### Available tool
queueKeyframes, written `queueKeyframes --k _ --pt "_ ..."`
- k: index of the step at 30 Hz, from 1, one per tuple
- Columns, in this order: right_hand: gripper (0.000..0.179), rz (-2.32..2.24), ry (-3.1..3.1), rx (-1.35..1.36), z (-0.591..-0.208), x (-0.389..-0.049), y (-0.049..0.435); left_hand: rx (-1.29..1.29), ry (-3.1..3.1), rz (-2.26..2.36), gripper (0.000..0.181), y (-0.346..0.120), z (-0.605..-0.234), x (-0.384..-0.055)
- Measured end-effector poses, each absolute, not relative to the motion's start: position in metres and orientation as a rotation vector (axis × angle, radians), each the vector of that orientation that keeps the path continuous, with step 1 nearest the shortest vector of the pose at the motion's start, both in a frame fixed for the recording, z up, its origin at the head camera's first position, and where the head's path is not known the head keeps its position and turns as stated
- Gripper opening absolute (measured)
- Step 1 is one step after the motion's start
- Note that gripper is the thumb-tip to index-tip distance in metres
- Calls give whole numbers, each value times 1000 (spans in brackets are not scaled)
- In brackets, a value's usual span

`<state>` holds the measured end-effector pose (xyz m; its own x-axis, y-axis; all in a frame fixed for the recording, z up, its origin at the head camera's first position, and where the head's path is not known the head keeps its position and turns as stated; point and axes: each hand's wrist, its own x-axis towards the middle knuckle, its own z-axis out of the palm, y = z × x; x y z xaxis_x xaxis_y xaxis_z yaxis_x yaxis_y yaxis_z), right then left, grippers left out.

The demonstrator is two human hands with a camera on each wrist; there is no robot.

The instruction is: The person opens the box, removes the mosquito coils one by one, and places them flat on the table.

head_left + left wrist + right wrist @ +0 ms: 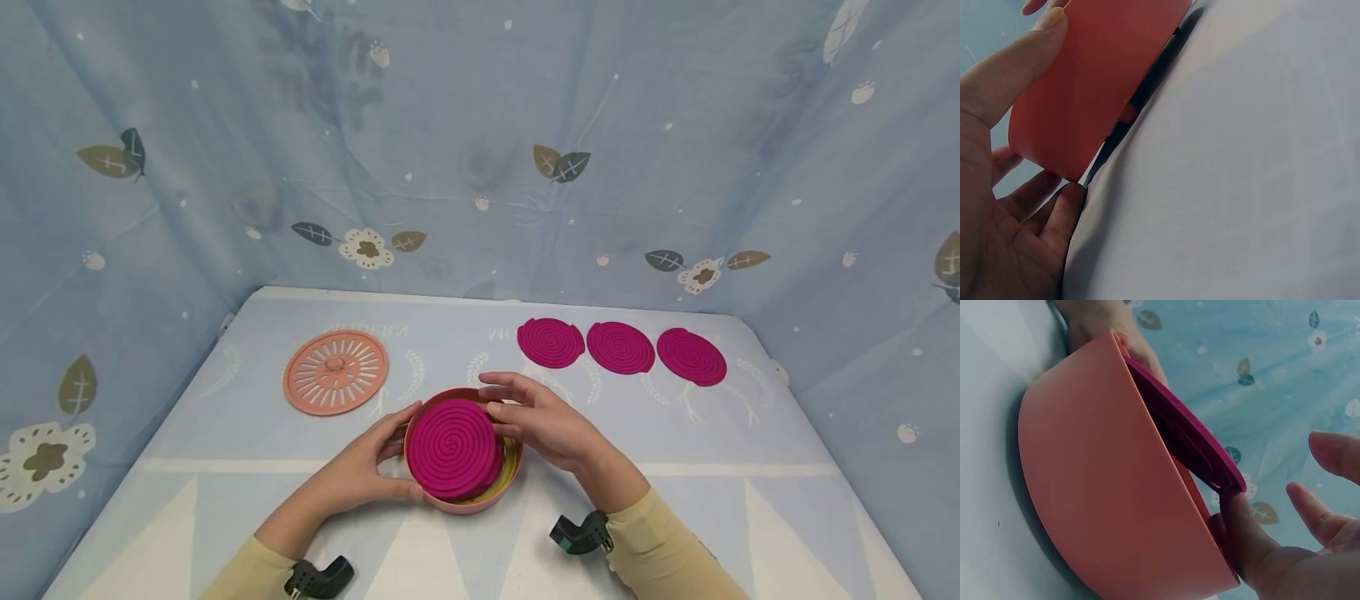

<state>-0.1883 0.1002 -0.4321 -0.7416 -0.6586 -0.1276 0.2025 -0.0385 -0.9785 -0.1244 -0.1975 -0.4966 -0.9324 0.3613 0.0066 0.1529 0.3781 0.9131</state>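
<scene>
A round orange tin (471, 507) with a yellowish inside stands at the middle of the table. My left hand (354, 477) grips its left side, thumb near the front and fingers behind; the left wrist view shows the thumb on the orange wall (1094, 81). A stack of magenta mosquito coils (452, 448) leans in the tin, its edge raised past the rim in the right wrist view. Fingertips of my right hand (551, 427) touch that raised edge (1200, 440), while its other fingers extend loosely away from it.
Back left lies a round orange slotted lid (335, 392) with a small knob. Three loose magenta coils, including the nearest coil (551, 342), lie in a row at the back right. A patterned blue curtain (480, 183) surrounds the table (375, 575) behind and at both sides.
</scene>
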Motion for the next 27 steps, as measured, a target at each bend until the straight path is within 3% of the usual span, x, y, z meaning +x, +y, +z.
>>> queueKeyframes --k 12,27 --pt "59 -1826 1615 -442 -439 -187 99 457 2432 1584 116 -197 -495 -124" --pt "78 -1728 1620 -447 -439 -194 94 469 2445 1581 113 -199 -500 -125"
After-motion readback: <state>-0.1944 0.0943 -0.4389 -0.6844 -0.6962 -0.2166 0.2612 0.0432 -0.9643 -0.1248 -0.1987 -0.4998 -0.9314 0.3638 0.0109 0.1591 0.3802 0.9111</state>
